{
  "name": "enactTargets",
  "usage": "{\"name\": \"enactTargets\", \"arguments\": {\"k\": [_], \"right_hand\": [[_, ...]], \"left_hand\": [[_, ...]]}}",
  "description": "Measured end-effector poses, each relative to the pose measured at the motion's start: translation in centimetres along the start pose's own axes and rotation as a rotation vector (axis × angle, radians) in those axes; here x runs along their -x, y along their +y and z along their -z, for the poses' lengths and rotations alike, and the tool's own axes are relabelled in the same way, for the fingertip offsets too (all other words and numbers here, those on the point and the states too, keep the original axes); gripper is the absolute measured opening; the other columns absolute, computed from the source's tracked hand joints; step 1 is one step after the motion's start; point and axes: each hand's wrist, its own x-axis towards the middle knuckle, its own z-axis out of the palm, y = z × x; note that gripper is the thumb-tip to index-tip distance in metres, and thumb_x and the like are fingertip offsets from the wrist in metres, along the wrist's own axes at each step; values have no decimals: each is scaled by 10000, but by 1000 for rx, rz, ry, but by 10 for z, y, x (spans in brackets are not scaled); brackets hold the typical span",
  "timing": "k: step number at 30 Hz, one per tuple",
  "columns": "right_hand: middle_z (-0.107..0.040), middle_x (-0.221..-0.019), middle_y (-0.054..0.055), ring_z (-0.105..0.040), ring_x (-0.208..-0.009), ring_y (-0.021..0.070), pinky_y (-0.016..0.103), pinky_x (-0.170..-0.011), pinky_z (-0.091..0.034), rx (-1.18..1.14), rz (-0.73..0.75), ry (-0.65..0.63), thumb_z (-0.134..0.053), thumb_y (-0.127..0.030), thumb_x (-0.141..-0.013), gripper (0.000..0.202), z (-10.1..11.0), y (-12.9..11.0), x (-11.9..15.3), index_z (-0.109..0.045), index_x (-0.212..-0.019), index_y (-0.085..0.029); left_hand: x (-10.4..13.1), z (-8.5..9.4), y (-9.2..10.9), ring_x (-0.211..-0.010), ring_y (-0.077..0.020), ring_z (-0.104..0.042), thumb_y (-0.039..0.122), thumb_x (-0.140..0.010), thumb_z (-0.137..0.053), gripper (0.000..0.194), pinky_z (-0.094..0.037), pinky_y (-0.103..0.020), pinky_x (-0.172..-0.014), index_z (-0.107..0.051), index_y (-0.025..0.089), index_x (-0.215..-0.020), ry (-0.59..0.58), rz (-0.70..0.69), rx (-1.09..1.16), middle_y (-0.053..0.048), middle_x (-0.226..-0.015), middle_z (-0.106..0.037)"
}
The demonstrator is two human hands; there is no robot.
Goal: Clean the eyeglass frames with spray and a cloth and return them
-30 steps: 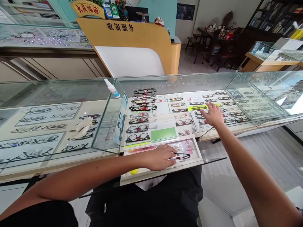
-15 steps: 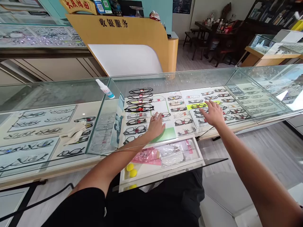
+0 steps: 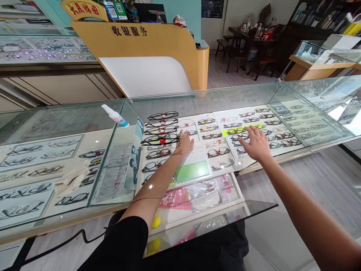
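Note:
My left hand (image 3: 184,143) reaches over the middle of the display, fingers stretched forward and nothing visible in them. Its fingertips are beside a pair of eyeglasses with a red tag (image 3: 192,132). Just left of it runs a column of dark-framed eyeglasses (image 3: 162,140). Nearer my body lies a bright green panel (image 3: 193,171). My right hand (image 3: 257,143) is spread open over the right-hand group of eyeglasses, close to a yellow-green strip (image 3: 232,131). I cannot tell whether either hand touches the glass or the frames.
A white spray bottle (image 3: 115,116) is on the glass at left. Below the display, an open drawer (image 3: 237,186) holds plastic packets (image 3: 207,197) and a yellow round thing (image 3: 155,222). A beige cloth (image 3: 72,178) lies among eyeglasses at left. Beyond stands a wooden counter (image 3: 158,39).
My left hand has moved forward, uncovering more of the green panel. My right hand stays over the same eyeglasses. The view has shifted slightly.

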Motion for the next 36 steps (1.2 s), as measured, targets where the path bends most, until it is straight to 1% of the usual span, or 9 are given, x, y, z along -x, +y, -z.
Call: {"name": "enactTargets", "arguments": {"k": [4, 10, 16, 19, 22, 24, 28, 32, 36], "right_hand": [[-488, -1786, 170, -416, -1632, 447, 678, -1298, -391, 11, 8, 6, -417, -694, -1085, 762, -2, 2, 1, -522, -1677, -226], [-492, -1779, 189, -408, -1639, 451, 695, -1297, -381, 10, 0, -6, -392, -709, -1092, 779, 2, 0, 2, -517, -1679, -212], [-471, -1798, 186, -413, -1640, 451, 697, -1298, -386, 10, -15, -25, -401, -710, -1088, 793, 4, 0, 2, -519, -1681, -196], [-477, -1796, 174, -409, -1646, 443, 685, -1307, -383, 9, -13, -19, -408, -707, -1084, 788, 4, 0, 2, -520, -1681, -204], [-482, -1794, 160, -418, -1636, 440, 680, -1310, -381, 7, -8, -9, -410, -701, -1083, 772, 4, 0, 2, -522, -1679, -224], [-478, -1797, 160, -420, -1636, 437, 673, -1317, -377, 11, -11, -15, -410, -699, -1083, 777, 3, 1, 1, -518, -1683, -217], [-481, -1790, 175, -423, -1629, 436, 674, -1310, -382, 6, -2, -12, -413, -694, -1084, 774, 1, 4, -1, -522, -1678, -211], [-491, -1779, 178, -431, -1616, 435, 674, -1297, -392, 26, -1, -11, -410, -694, -1084, 772, -2, 7, -3, -523, -1677, -212], [-486, -1787, 176, -425, -1624, 429, 668, -1305, -383, 18, -9, -9, -412, -702, -1079, 791, -3, 7, -5, -523, -1681, -202]], "left_hand": [[-12, 2, -2, -1749, -413, -216, 442, -1106, -390, 639, -246, -629, -1395, -567, 135, -1638, -21, 10, 16, -161, -1831, -421], [-18, 11, 2, -1760, -433, -155, 437, -1093, -441, 634, -210, -673, -1384, -565, 132, -1636, -50, 29, 44, -188, -1852, -370], [-3, 24, 15, -1756, -449, -142, 449, -1128, -403, 597, -226, -646, -1389, -602, 117, -1582, -41, 28, 53, -192, -1872, -315], [27, 32, 34, -1748, -463, -140, 441, -1128, -408, 580, -233, -666, -1377, -625, 89, -1535, -23, -28, 61, -224, -1863, -303], [71, 42, 62, -1675, -477, -283, 325, -1085, -464, 516, -252, -697, -1344, -661, 74, -1490, -86, -217, 127, -288, -1745, -434], [104, 49, 80, -1538, -423, -475, 304, -1054, -526, 463, -372, -643, -1281, -700, 158, -1458, -154, -303, 153, -242, -1570, -604], [162, 72, 104, -1241, -346, -684, 289, -934, -688, 355, -535, -511, -1106, -785, 264, -1274, -371, -438, 223, -119, -1249, -772], [206, 115, 109, -1022, -234, -736, 212, -970, -591, 335, -570, -356, -924, -766, 255, -1252, -681, -706, 512, -43, -1101, -811], [229, 181, 105, -942, -191, -738, 213, -1010, -600, 253, -552, -320, -928, -777, 247, -1187, -718, -855, 686, -37, -1006, -811]]}}
